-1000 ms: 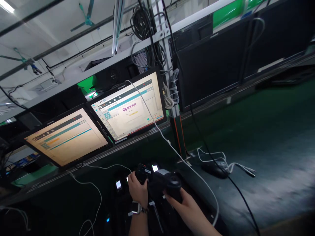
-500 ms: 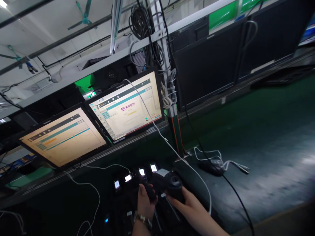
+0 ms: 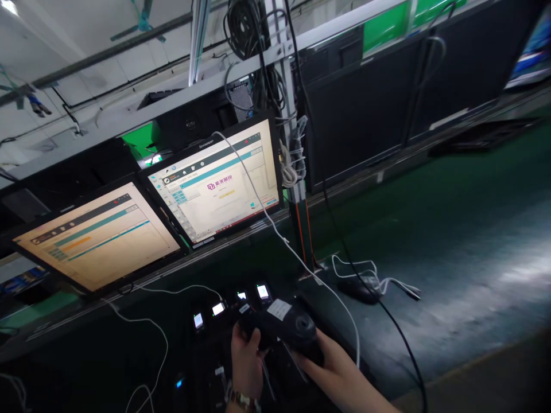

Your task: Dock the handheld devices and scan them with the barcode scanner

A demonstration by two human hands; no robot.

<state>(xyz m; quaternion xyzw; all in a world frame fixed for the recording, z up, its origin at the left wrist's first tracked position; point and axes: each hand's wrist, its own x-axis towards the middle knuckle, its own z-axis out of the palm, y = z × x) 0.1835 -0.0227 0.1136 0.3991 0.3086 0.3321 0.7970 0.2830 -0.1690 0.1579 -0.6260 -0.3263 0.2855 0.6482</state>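
A black handheld device (image 3: 284, 328) with a round lens at its right end and a white label on top is held low in the middle. My left hand (image 3: 244, 358), a watch on its wrist, grips the device's left part. My right hand (image 3: 333, 367) is wrapped under and around the lens end. Behind the device stands a row of several small units with lit screens (image 3: 217, 310).
Two lit monitors (image 3: 217, 183) (image 3: 92, 235) lean at the back left. A white cable (image 3: 275, 229) runs from the right monitor down to the bench. A black mouse (image 3: 359, 289) with white cables lies right of centre on the dark green belt (image 3: 465, 229).
My left hand has slid down from the device's top to its left side. The device has tilted, so its white label now faces up. The view has shifted slightly.
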